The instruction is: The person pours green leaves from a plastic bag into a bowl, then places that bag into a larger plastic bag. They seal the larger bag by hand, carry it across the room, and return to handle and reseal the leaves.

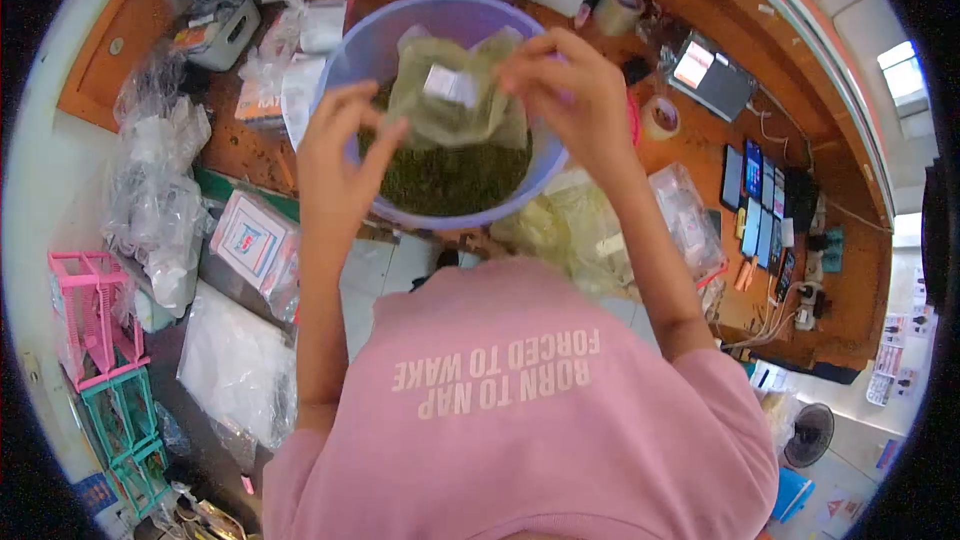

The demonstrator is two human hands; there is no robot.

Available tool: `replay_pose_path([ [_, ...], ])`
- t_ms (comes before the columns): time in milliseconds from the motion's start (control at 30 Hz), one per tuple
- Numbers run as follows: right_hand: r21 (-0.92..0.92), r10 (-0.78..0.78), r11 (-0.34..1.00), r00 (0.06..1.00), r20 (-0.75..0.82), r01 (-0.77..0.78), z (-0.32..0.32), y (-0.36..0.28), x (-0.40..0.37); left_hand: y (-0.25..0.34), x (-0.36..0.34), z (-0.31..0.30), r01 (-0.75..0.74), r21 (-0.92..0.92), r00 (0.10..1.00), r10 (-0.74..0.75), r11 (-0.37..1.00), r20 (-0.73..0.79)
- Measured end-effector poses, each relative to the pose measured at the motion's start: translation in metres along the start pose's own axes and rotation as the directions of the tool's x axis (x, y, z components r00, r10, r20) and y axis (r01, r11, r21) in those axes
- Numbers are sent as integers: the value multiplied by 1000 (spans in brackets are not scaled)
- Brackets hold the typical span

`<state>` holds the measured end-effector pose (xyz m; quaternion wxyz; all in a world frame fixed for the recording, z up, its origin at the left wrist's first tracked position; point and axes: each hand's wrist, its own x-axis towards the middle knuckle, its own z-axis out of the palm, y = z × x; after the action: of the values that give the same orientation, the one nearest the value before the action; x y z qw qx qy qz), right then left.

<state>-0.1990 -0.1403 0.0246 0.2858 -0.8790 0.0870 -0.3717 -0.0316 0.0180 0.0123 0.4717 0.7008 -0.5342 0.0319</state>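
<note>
Right over the tub (368, 52), here's the bag (446, 118), its edge pinched in the right hand (578, 90)! The left hand (342, 152) spreads loosely opposite, contact unclear. Likely a handling step; next calls for steadying that side.

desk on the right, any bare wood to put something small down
Yes: right of the purple tub, a small bare patch of desk lies between the tape roll, the black device and the phones. It is crowded among the phones, and clear plastic bags fill much of the left.
</note>
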Motion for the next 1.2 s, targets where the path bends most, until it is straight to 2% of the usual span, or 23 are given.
replay_pose_path([
  [33,-21,-100,995,995,14,100,-2,-3,6,-2,0,-4,30,-32,999,-29,999,23],
  [100,76,-82,995,967,239,66,13,9,-3,1,-20,-12,127,-94,985,-114,988,133],
  [133,119,-87,992,933,348,48,17,12,-5,-1,-26,-10,115,-67,981,-103,991,162],
  [167,115,-130,988,957,258,103,17,11,-5,-5,-29,-6,98,-40,981,-89,994,174],
  [200,117,54,991,987,152,-72,12,10,2,-7,-30,-4,86,-11,979,-83,996,185],
  [233,140,244,958,968,49,-249,4,10,8,-6,-31,-4,96,5,977,-95,995,192],
  [267,183,433,890,900,-52,-417,-1,12,12,-3,-32,-2,105,21,973,-107,994,206],
  [367,-253,589,795,801,106,-551,-9,33,26,-1,-33,1,95,23,960,-98,995,264],
  [467,-525,663,721,671,333,-452,22,63,31,-3,-32,9,48,7,954,-48,999,296],
  [567,-443,414,836,903,118,-326,41,85,29,0,-33,11,21,-29,953,-11,999,304],
  [667,-162,221,958,970,-104,-236,24,27,40,7,-33,10,16,-24,953,-8,1000,302],
  [700,-169,-22,986,987,-158,-5,29,31,42,6,-34,11,15,-12,949,-10,1000,315],
  [833,-167,-28,986,987,-158,1,20,10,32,11,-35,9,83,-16,934,-72,996,351],
  [933,-163,-34,987,983,-182,4,22,12,33,9,-37,11,-9,1,957,8,1000,291],
  [1000,-159,-27,987,987,-161,1,26,19,25,12,-42,10,33,52,958,-46,998,282],
  [1033,-193,-63,981,978,-200,24,24,19,26,12,-40,10,45,78,962,-65,996,264],
  [1100,-251,-137,965,955,-263,69,23,17,24,8,-36,11,159,-7,962,-153,987,225],
  [1133,-229,-90,973,957,-276,26,24,13,15,8,-42,9,223,-49,950,-206,974,235],
  [1200,-199,-53,980,951,-304,-9,22,13,19,2,-38,13,141,-32,977,-134,989,167],
])
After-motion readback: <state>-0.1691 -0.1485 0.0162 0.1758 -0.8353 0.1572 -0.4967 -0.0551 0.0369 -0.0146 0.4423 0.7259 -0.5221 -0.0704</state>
